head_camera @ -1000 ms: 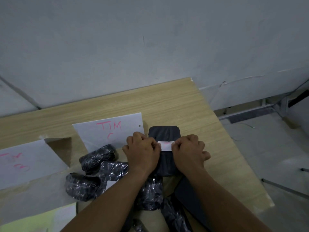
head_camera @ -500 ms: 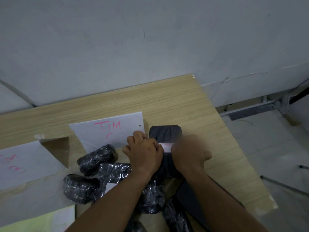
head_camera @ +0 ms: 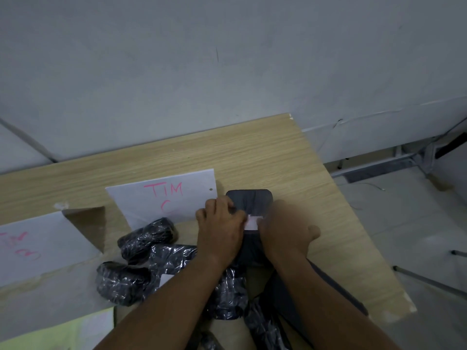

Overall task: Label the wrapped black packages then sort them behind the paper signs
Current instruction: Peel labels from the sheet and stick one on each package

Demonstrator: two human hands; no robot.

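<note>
- Pressing down on a flat dark package (head_camera: pixel 249 202), both hands together at centre frame; matte, smooth, rounded corners at its far end, lying on the table just to the 3 o'clock side of the "TIM" sign.
- Left hand (head_camera: pixel 221 229) knuckles up, fingers curled onto the package's left edge beside a small white label (head_camera: pixel 252 221); rectangular, paper-like, stuck across the package's middle.
- Right hand (head_camera: pixel 284 229) blurred, laid over the package's right side, fingertips touching the label's right end, thumb sticking out toward 3 o'clock; grip on the package itself cannot be told.
- Wood-grain laminate table (head_camera: pixel 265 152), pale tan, straight right edge, a chipped or taped patch at its near right corner.
- White paper sign (head_camera: pixel 161 195) at 11 o'clock of the hands, standing tilted back, "TIM" and a "C" below in pink marker, a small hole near its upper right corner.
- Second white paper sign (head_camera: pixel 43 246) at 9 o'clock, pink writing too blurred to read.
- Heap of wrapped black packages (head_camera: pixel 141 261) at 8 o'clock of the hands, lumpy and rounded, crinkled glossy film catching highlights; one roll (head_camera: pixel 147 237) just below the "TIM" sign, another (head_camera: pixel 121 282) nearer, more tucked under the left forearm.
- White slip (head_camera: pixel 165 279) showing among the heap, partly hidden by the left forearm.
- Pale yellow-green sheet (head_camera: pixel 58 332) at 7 o'clock, flat at the near table edge.
- Plain grey wall (head_camera: pixel 227 72) at 12 o'clock, faintly scuffed.
</note>
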